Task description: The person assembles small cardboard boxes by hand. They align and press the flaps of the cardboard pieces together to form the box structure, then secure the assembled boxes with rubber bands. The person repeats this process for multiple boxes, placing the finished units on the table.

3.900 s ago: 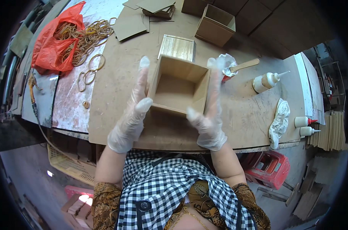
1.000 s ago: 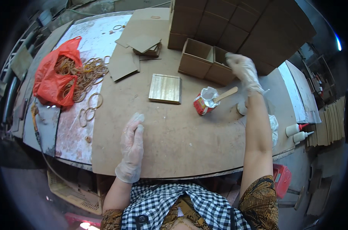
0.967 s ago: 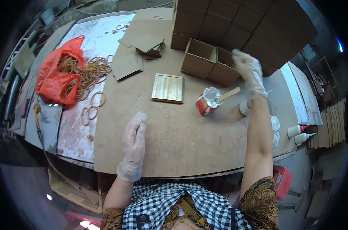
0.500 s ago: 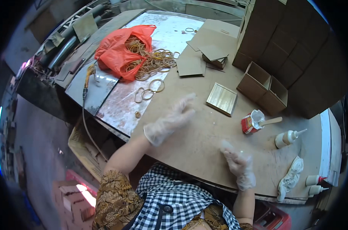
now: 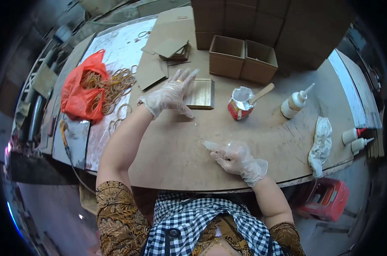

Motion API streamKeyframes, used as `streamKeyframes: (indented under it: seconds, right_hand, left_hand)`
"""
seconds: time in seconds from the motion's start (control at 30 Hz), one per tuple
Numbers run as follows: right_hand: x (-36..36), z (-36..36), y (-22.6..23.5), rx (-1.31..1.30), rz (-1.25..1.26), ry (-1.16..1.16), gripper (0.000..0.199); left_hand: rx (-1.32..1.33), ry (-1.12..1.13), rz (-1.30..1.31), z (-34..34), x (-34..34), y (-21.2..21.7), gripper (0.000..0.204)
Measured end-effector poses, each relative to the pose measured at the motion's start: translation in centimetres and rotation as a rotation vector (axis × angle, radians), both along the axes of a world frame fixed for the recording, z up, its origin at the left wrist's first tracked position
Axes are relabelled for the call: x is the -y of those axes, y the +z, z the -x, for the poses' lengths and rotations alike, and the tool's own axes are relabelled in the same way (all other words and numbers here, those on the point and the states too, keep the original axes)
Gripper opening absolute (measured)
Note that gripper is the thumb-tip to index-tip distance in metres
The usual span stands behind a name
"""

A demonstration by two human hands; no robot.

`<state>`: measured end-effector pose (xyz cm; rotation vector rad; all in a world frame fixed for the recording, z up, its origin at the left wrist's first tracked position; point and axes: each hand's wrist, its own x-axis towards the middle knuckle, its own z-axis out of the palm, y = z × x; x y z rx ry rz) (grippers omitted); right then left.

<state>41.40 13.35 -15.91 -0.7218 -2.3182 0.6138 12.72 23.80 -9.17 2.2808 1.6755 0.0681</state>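
Observation:
A thin clear glove covers each of my hands. My left hand [image 5: 170, 94] is stretched over the table with its fingers spread. Its fingertips and thumb are at the left edge of a small rectangular wooden piece [image 5: 200, 94] with a pale, streaked top; I cannot tell whether they touch it. Closer to me, my right hand [image 5: 234, 158] is curled into a loose fist just above the table, with nothing visible in it. Beyond it stands an open red-and-white tub [image 5: 240, 106] of white paste, with a wooden stick [image 5: 261, 93] standing in it.
Two open cardboard boxes [image 5: 227, 65] stand before stacked cartons [image 5: 261, 21]. Flat board pieces [image 5: 152, 73] lie at the far left, beside a red bag [image 5: 83, 96] of rubber bands [image 5: 112, 91]. To the right are a squeeze bottle [image 5: 292, 104], a white cloth [image 5: 320, 143] and smaller bottles [image 5: 351, 135].
My view has turned to the right. My left hand has reached forward to the wooden piece, its fingers spreading. My right hand has moved inward and its fingers have curled in.

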Motion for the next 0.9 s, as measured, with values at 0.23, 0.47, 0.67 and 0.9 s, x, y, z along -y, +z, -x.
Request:
streamKeyframes:
  seconds: [0.23,0.47,0.67,0.9]
  right_hand:
    - [-0.2,0.0,-0.1,-0.095,-0.03,0.021,0.034]
    - [0.1,-0.5,0.0,0.005,-0.089,-0.014,0.046]
    - [-0.3,-0.2,0.0,-0.21,0.009,-0.043,0.074]
    - [1.2,1.8,3.5,-0.573,0.862,0.218,0.151]
  left_hand:
    - [0.051,-0.055,0.21,-0.2,-3.1,-0.5,0.141]
    - [0.131,-0.048,0.093,-0.5,-2.0,-0.1,0.139]
    - [0.578,0.009,-0.066,0.6,4.1,-0.9,0.145]
    - [1.185,0.123,0.143,-5.9,16.0,-0.9,0.15]
